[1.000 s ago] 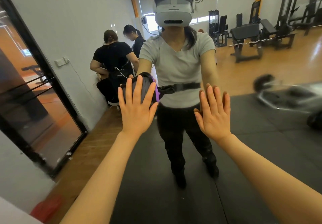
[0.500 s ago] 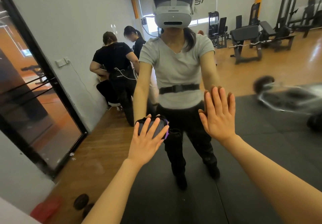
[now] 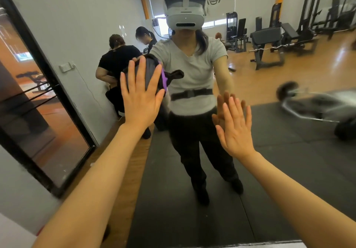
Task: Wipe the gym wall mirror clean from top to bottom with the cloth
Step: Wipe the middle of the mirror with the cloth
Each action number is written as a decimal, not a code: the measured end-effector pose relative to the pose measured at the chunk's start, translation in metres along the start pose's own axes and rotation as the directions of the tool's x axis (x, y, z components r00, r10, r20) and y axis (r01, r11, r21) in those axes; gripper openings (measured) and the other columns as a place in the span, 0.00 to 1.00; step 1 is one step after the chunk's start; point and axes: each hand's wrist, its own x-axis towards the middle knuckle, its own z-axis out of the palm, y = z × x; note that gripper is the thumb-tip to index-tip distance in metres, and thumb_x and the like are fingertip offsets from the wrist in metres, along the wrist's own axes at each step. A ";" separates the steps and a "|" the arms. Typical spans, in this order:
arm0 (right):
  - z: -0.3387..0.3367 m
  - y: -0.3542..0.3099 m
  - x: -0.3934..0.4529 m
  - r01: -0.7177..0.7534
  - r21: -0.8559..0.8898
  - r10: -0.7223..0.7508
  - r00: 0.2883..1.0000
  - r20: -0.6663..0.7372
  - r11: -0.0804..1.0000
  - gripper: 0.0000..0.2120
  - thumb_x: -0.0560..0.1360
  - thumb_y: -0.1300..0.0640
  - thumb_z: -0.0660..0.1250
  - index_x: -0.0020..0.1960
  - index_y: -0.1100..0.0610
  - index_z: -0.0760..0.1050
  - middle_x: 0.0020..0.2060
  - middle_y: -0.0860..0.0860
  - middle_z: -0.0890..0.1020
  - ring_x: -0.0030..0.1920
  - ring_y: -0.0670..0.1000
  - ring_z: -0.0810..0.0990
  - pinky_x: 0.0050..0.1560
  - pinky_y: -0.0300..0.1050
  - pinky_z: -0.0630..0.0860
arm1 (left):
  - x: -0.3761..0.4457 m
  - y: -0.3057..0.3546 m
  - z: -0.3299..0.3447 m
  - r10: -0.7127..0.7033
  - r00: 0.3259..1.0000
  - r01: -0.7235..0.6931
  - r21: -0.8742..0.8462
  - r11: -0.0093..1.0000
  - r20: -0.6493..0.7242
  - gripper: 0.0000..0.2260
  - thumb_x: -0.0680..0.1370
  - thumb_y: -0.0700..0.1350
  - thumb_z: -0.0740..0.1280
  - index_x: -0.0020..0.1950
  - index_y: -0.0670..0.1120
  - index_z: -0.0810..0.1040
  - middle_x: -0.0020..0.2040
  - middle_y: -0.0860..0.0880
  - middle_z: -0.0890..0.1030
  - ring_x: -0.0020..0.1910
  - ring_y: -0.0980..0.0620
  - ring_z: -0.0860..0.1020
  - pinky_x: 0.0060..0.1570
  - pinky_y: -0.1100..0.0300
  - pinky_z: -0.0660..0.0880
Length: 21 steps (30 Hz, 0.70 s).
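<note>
The gym wall mirror [image 3: 279, 161] fills most of the head view and reflects the gym. My left hand [image 3: 141, 95] presses a dark grey cloth with a purple edge [image 3: 152, 70] flat against the glass at about chest height, fingers straight and spread. Most of the cloth is hidden under the palm; a loose corner sticks out to the right. My right hand [image 3: 236, 130] rests flat on the mirror lower and to the right, fingers straight, holding nothing.
A black-framed glass door [image 3: 44, 101] stands in the grey wall at the left. The mirror's bottom edge [image 3: 250, 245] runs along the lower right. Reflected are two people by the wall [image 3: 119, 60], weight benches [image 3: 269, 41] and black floor mats.
My left hand slid the cloth down the glass to about hip height, then back up to chest height. My right hand stayed flat on the mirror in nearly the same spot.
</note>
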 end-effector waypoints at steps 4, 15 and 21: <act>0.011 -0.028 0.004 0.039 0.033 -0.039 0.999 0.016 0.999 0.29 0.82 0.52 0.55 0.79 0.63 0.55 0.79 0.56 0.53 0.81 0.54 0.45 0.79 0.56 0.40 | -0.009 -0.003 0.003 0.054 0.998 -0.055 0.029 0.998 0.022 0.25 0.85 0.57 0.49 0.81 0.51 0.53 0.79 0.38 0.56 0.78 0.36 0.52 0.76 0.40 0.47; 0.039 -0.050 0.004 0.035 -0.071 -0.032 0.998 0.054 0.997 0.29 0.83 0.48 0.54 0.80 0.60 0.55 0.80 0.56 0.51 0.81 0.55 0.44 0.79 0.58 0.40 | -0.109 0.011 0.042 0.170 0.983 -0.177 0.104 0.979 0.070 0.31 0.83 0.58 0.54 0.82 0.53 0.44 0.80 0.41 0.47 0.80 0.39 0.42 0.77 0.40 0.41; 0.047 -0.049 0.002 0.039 -0.114 -0.035 0.999 0.031 0.993 0.31 0.83 0.47 0.53 0.81 0.57 0.49 0.81 0.52 0.41 0.81 0.54 0.42 0.79 0.58 0.39 | -0.150 0.014 0.051 0.218 0.967 -0.230 0.085 0.969 0.130 0.32 0.82 0.57 0.55 0.82 0.53 0.45 0.80 0.42 0.49 0.78 0.38 0.50 0.76 0.40 0.42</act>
